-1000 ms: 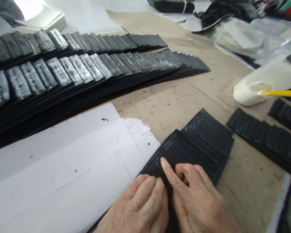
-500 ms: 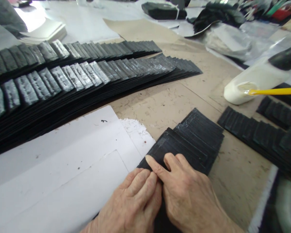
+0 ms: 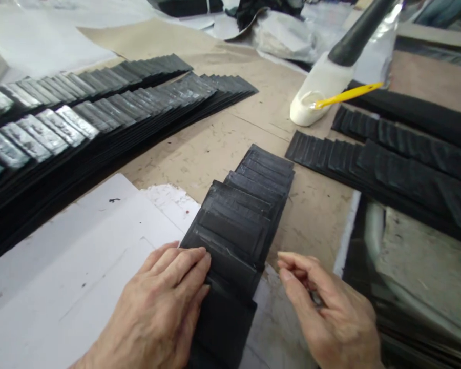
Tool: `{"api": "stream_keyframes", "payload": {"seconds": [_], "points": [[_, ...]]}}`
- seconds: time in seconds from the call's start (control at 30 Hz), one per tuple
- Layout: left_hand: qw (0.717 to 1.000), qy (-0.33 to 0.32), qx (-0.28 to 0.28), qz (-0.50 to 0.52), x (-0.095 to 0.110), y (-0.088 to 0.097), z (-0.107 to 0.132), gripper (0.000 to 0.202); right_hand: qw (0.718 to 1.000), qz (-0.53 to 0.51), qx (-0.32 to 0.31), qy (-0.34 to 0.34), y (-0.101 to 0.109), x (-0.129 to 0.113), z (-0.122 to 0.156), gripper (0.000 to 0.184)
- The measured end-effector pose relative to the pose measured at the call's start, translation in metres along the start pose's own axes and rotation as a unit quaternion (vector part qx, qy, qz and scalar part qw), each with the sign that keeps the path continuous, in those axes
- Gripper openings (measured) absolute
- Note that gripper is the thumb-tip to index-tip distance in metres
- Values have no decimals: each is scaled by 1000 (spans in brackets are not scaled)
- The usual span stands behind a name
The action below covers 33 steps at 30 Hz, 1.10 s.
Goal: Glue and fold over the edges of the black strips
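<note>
My left hand [image 3: 163, 302] lies on the left edge of a row of overlapping black strips [image 3: 230, 230], its fingers stretched out and pressed down on them. The strips look like thin, flat leather or fabric pieces, fanned so that each end shows a step. To the right of this row, my right hand [image 3: 328, 312] hovers apart from it. Its fingers are curled, with the thumb close to the fingertips; whether something small is between them I cannot make out.
Two long fanned rows of black strips [image 3: 138, 107] lie at the left, some with shiny ends. More black strips [image 3: 388, 159] are at the right. A white container [image 3: 311, 92] with a yellow-handled brush [image 3: 349, 96] stands behind. White sheets [image 3: 80, 246] cover the table's front left.
My right hand has lifted off the black strips and moved right. My left hand has shifted left and flattened along their edge. The view has turned to the right.
</note>
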<state>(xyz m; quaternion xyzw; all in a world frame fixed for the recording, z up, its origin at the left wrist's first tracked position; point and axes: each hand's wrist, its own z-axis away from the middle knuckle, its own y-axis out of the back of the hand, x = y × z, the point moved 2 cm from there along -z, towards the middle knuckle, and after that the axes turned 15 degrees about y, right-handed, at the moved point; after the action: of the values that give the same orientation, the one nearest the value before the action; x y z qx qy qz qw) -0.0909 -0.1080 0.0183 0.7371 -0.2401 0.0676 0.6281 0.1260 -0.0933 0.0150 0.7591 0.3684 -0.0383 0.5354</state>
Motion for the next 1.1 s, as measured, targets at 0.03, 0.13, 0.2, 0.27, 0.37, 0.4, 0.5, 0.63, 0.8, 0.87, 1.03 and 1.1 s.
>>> {"api": "stream_keyframes", "payload": {"seconds": [0.03, 0.13, 0.2, 0.27, 0.37, 0.4, 0.5, 0.63, 0.8, 0.87, 1.03, 1.1], "points": [[1000, -8, 1, -7, 1, 1, -3, 26, 1000, 10, 12, 21, -1, -3, 3, 13], [999, -30, 11, 10, 6, 1, -11, 26, 998, 28, 32, 48, -6, -9, 9, 15], [998, -45, 1, 44, 11, -4, -16, 29, 998, 30, 40, 48, -9, -11, 11, 15], [996, -61, -13, 68, 15, -11, -19, 29, 998, 25, 41, 48, -11, -13, 13, 15], [993, -68, -29, 87, 16, -21, -23, 29, 999, 1, 46, 20, -14, -12, 14, 15], [993, -65, -37, 93, 16, -24, -24, 30, 999, -11, 46, 2, -15, -11, 14, 16], [991, -50, -55, 108, 14, -28, -26, 33, 997, -43, 45, -34, -17, -9, 14, 15], [990, -44, -59, 116, 14, -29, -27, 34, 999, -31, 39, -6, -21, -10, 13, 16], [991, -37, -57, 116, 14, -29, -26, 33, 992, 66, 42, 96, -23, -14, 11, 18], [991, -42, -59, 112, 14, -30, -25, 34, 983, 107, 46, 140, -23, -14, 11, 18], [991, -44, -66, 108, 13, -31, -25, 36, 962, 162, 21, 219, -26, -12, 14, 21], [991, -45, -70, 103, 13, -30, -26, 35, 951, 184, 5, 249, -27, -12, 13, 24]]}}
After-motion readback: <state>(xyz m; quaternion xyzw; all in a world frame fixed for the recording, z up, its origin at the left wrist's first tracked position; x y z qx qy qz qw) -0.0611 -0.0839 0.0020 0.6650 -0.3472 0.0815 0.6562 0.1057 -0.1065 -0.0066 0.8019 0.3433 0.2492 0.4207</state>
